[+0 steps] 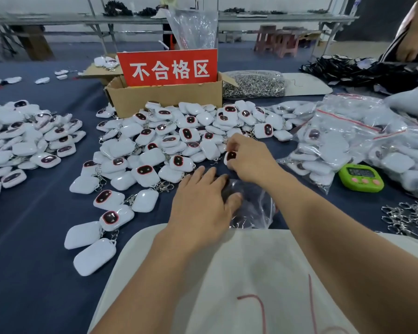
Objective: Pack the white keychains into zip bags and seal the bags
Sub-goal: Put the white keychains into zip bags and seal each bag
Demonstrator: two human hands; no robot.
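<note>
— What are the hands doing?

— The right hand [249,162] pinches one white keychain [231,157] in its fingertips, at the near edge of the heap of keychains [159,145]. The left hand [200,203] lies flat with its fingers straight, pressing a clear zip bag [253,208] onto the blue table [34,237]. Whether the bag's mouth is open is hard to tell.

— And around them?

— The heap spreads left of the hands and away from them, up against a cardboard box [167,97] with a red sign [169,67]. Filled bags [348,141] lie to the right, with a green timer [361,177] just beside them.
</note>
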